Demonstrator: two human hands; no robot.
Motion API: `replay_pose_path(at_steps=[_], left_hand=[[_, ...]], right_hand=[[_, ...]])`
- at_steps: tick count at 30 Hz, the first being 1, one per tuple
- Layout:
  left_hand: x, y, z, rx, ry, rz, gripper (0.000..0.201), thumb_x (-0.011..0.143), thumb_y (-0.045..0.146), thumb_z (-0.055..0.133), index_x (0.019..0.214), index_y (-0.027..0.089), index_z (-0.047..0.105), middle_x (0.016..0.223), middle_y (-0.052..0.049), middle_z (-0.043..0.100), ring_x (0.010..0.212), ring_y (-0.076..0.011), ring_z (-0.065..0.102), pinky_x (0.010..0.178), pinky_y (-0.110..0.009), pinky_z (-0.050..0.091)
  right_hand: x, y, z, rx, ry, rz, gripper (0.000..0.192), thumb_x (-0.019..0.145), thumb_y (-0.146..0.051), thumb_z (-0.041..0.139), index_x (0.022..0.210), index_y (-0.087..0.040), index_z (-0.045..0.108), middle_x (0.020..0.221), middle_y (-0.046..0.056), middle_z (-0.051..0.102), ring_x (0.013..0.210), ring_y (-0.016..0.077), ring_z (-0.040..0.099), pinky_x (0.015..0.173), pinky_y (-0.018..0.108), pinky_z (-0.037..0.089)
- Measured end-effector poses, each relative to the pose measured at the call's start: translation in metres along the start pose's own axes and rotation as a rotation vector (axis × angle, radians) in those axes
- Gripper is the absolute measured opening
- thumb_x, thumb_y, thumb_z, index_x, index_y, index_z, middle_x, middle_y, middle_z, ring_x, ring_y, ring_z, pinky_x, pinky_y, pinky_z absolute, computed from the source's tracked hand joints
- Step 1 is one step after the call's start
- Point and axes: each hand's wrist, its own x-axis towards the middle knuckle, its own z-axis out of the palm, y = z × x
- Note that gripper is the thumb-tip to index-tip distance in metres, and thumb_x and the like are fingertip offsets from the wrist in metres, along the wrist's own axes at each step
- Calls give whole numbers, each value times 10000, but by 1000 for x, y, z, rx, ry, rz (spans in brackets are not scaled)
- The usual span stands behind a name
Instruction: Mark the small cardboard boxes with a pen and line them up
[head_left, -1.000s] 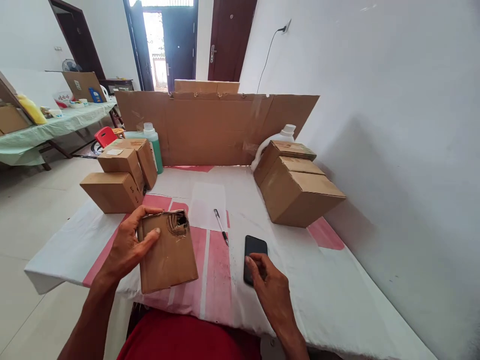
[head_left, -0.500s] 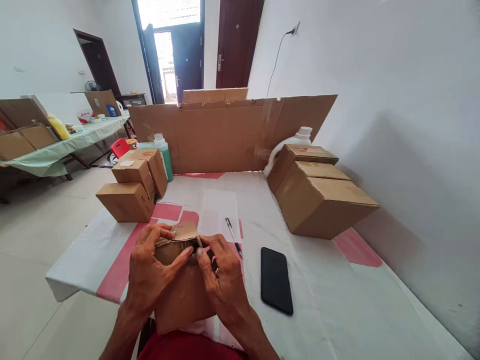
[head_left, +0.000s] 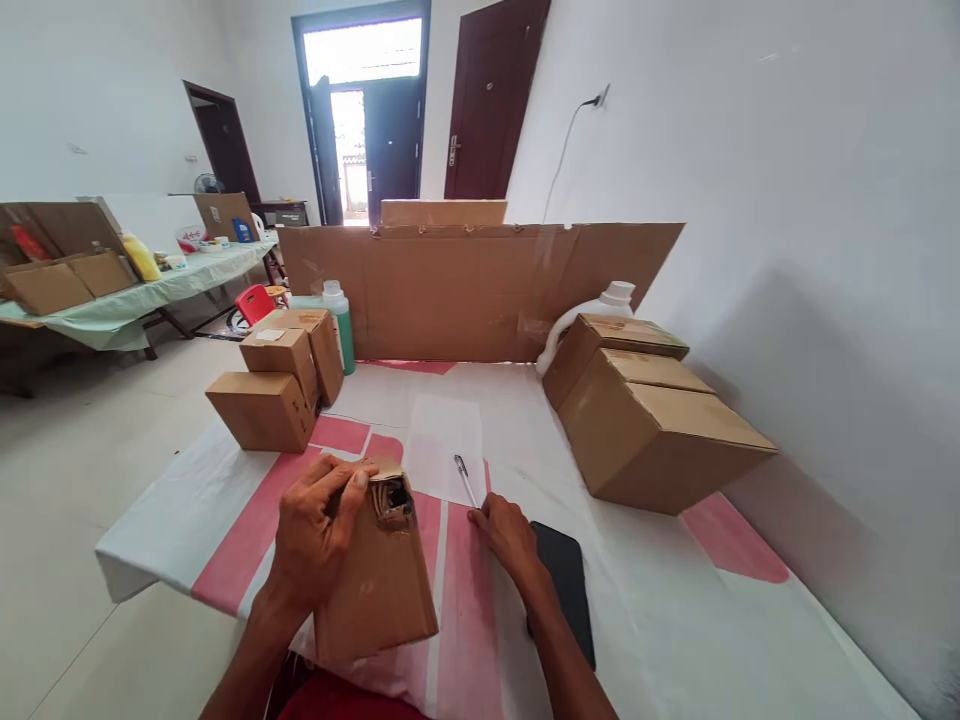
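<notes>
Just beyond the right hand (head_left: 508,532), whose fingers look loosely spread, the pen (head_left: 465,480) points away; the left hand (head_left: 315,545) grips the torn box (head_left: 382,590).

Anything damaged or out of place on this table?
Yes. The small cardboard box gripped by the left hand has a ragged hole torn in its top corner, showing crumpled inner layers. The right hand rests by the pen, partly over the black phone. The other boxes look intact.

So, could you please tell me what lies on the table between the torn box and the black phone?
In the head view, the right hand rests on the cloth between the torn box and the phone, just below the pen.
</notes>
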Motion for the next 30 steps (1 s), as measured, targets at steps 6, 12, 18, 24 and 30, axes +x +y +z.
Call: replay_pose_path(at_steps=[6, 12, 18, 24, 30], left_hand=[[5, -2, -1, -28, 27, -54, 296, 992, 277, 509, 1181, 219, 729, 1062, -38, 771, 989, -210, 707, 893, -328, 526], [2, -1, -1, -59, 24, -44, 321, 1007, 248, 434, 1099, 198, 737, 1030, -50, 763, 964, -206, 691, 875, -327, 514], [-6, -2, 0, -79, 8, -41, 305, 1010, 219, 438, 1094, 189, 730, 1052, -62, 750, 994, -206, 687, 897, -333, 516], [-6, -3, 0, -85, 14, -37, 295, 1011, 211, 438, 1084, 185, 723, 1060, -60, 745, 1004, -197, 683, 905, -322, 509], [-5, -3, 0, -75, 20, -14, 292, 1013, 204, 435, 1076, 186, 720, 1045, -53, 740, 998, -193, 677, 897, -314, 503]], right_hand=[[-35, -38, -31, 452, -30, -134, 356, 947, -580, 470, 876, -240, 548, 830, 79, 740, 681, 218, 712, 576, 318, 518], [-105, -119, -34, 919, -96, -419, 187, 898, -407, 753, 920, -224, 719, 709, 20, 720, 553, 152, 630, 508, 263, 495], [-114, -135, -5, 751, -32, -572, 86, 947, -302, 699, 967, -232, 744, 889, 34, 743, 739, 160, 698, 603, 238, 545], [-112, -136, -11, 617, -28, -681, 70, 966, -242, 660, 955, -235, 729, 850, 0, 706, 703, 118, 658, 602, 191, 516], [-120, -134, -18, 518, -95, -652, 146, 979, -278, 628, 869, -209, 695, 763, -11, 647, 617, 102, 584, 546, 183, 466]])
